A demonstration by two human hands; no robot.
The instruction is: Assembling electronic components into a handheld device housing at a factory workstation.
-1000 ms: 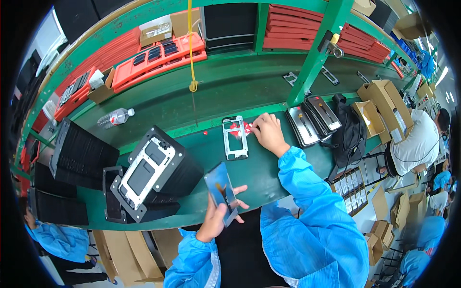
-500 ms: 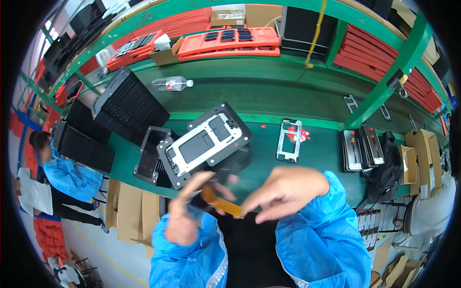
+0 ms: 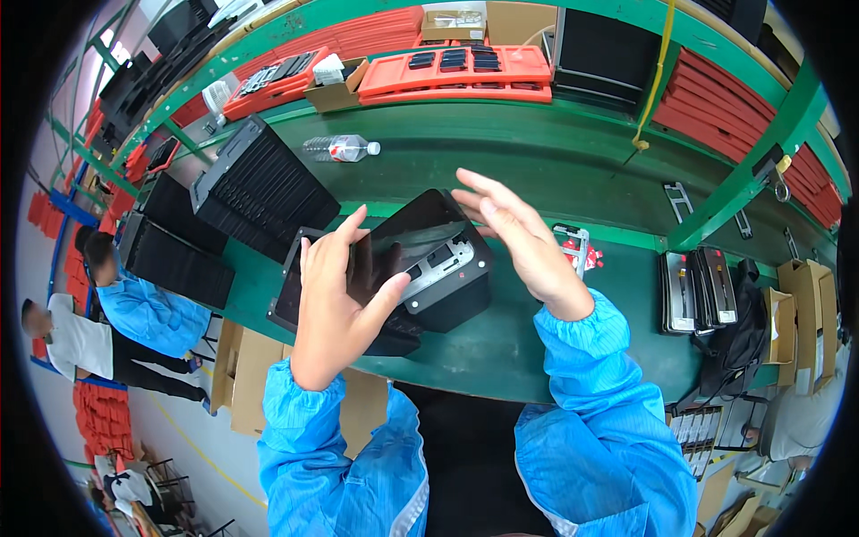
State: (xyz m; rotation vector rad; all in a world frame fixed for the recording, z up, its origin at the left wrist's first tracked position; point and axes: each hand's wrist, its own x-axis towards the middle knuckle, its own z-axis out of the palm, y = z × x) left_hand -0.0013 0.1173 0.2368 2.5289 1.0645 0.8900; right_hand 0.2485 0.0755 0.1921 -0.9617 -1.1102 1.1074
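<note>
A glossy black screen panel (image 3: 403, 234) lies slightly tilted over a pale metal phone frame (image 3: 450, 258), which sits in a black block-shaped fixture (image 3: 461, 300). My left hand (image 3: 335, 309) holds the panel, fingers at its left edge and thumb by its near edge. At the panel's far right corner is my right hand (image 3: 528, 242), its fingers stretched out and apart; whether the fingertips touch the panel I cannot tell. Beyond the right wrist, another pale phone frame (image 3: 573, 243) rests on the green table beside red film pieces (image 3: 594, 259), partly hidden.
A tall stack of black trays (image 3: 264, 183) stands left of the fixture. Behind it lies a clear plastic bottle (image 3: 340, 149). Red trays (image 3: 456, 76) line the back shelf. On the right are upright dark panels (image 3: 693, 291) and a green post (image 3: 752, 170). Two people are at left.
Both hands have moved forward from near my body to the fixture. The panel, earlier held up near me with an amber strip at my right fingers, now covers the frame.
</note>
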